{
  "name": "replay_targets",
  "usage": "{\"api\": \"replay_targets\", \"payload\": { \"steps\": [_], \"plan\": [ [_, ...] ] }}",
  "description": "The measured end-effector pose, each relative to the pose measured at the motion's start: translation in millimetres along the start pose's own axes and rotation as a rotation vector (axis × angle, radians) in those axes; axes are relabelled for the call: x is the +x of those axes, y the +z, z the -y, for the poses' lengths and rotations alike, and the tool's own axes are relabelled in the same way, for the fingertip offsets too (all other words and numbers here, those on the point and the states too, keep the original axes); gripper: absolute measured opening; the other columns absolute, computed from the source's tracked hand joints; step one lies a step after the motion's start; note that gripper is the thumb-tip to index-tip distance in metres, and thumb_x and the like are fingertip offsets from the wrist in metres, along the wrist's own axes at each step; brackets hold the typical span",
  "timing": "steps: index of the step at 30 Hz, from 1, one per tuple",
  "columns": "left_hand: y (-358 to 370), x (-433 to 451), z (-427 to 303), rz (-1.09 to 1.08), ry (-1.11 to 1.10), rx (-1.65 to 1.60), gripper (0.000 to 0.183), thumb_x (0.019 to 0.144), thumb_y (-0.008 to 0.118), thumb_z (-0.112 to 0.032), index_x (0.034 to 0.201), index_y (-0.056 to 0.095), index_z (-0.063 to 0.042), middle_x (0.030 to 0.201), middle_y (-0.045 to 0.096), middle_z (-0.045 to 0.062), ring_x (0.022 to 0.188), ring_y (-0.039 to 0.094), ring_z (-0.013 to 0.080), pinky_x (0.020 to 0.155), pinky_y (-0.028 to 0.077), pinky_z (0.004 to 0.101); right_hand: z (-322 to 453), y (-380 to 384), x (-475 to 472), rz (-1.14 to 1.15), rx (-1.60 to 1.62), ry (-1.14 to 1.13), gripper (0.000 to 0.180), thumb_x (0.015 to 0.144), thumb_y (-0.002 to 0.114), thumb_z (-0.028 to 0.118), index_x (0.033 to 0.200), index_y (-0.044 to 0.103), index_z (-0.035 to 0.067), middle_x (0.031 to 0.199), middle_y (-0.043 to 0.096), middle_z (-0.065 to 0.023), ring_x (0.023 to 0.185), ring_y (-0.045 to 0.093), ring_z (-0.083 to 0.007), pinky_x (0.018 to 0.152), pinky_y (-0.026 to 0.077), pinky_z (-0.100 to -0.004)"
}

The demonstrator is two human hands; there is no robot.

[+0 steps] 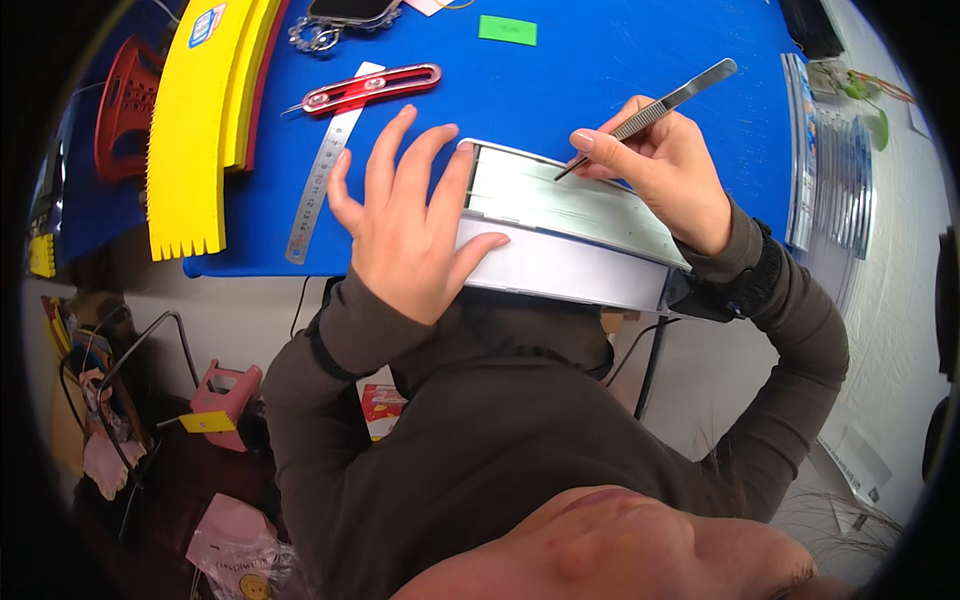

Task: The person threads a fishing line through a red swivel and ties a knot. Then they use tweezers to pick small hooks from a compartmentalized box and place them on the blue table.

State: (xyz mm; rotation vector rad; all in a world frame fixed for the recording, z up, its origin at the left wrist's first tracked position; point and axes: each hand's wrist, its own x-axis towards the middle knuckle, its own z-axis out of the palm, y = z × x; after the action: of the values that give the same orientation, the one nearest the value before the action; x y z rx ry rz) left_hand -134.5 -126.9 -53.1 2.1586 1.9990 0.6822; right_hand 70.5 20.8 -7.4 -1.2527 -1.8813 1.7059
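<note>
A shallow rectangular case with a silvery metal-looking panel [570, 191] lies at the near edge of the blue table, with a white panel [574, 266] along its near side. My left hand [409, 225] is spread at the case's left end; the index fingertip meets its far left corner and the thumb lies over the white panel. Between the thumb and fingers of my right hand [660, 157] are metal tweezers [649, 116], slanted with their tips at the silvery panel. Whether the tips touch it I cannot tell. My right wrist hides the case's far right part.
Left of the case lie a steel ruler [319, 187] and a red-handled tool with a pointed tip [375, 86]. Yellow sheets with a notched edge [195, 135] hang over the table's left. A green note [508, 30] and a phone [352, 9] lie farther back. Clear cases [840, 180] stand right.
</note>
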Motion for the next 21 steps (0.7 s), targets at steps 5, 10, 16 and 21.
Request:
{"api": "replay_targets", "payload": {
  "steps": [5, 10, 16, 21],
  "plan": [
    [6, 1, 8, -0.022, 0.003, -0.052, 0.068, 0.075, 0.079, -0.044, 0.127, 0.060, -0.005, 0.132, 0.055, 0.010, 0.138, 0.036, 0.0326, 0.109, 0.008, 0.0593, 0, 22, 12, 0.072, 0.051, -0.010, 0.019, 0.088, 0.074, 0.013, 0.087, 0.060, 0.000, 0.085, 0.070, -0.0128, 0.081, 0.071, -0.0170, 0.074, 0.059, -0.0246],
    [9, 1, 11, -0.084, 0.013, -0.106, 0.066, 0.069, 0.083, -0.040, 0.120, 0.062, -0.003, 0.128, 0.057, 0.008, 0.134, 0.040, 0.0298, 0.108, 0.009, 0.0605, -7, 32, 21, 0.073, 0.057, -0.046, 0.019, 0.087, 0.075, 0.013, 0.088, 0.062, -0.001, 0.084, 0.071, -0.0133, 0.081, 0.071, -0.0153, 0.073, 0.058, -0.0240],
    [12, 2, 13, -0.104, 0.017, -0.099, 0.063, 0.070, 0.083, -0.038, 0.119, 0.064, -0.003, 0.126, 0.060, 0.007, 0.133, 0.043, 0.0294, 0.108, 0.009, 0.0604, -9, 33, 25, 0.077, 0.077, -0.039, 0.018, 0.088, 0.074, 0.012, 0.090, 0.063, -0.002, 0.084, 0.071, -0.0150, 0.079, 0.072, -0.0171, 0.071, 0.060, -0.0242],
    [13, 3, 14, -0.117, 0.034, -0.141, 0.060, 0.071, 0.082, -0.037, 0.118, 0.065, -0.004, 0.129, 0.060, 0.008, 0.132, 0.046, 0.0268, 0.109, 0.009, 0.0596, -10, 31, 27, 0.101, 0.075, -0.043, 0.020, 0.088, 0.074, 0.013, 0.092, 0.065, -0.004, 0.085, 0.071, -0.0161, 0.078, 0.072, -0.0179, 0.071, 0.060, -0.0253]
  ]
}}
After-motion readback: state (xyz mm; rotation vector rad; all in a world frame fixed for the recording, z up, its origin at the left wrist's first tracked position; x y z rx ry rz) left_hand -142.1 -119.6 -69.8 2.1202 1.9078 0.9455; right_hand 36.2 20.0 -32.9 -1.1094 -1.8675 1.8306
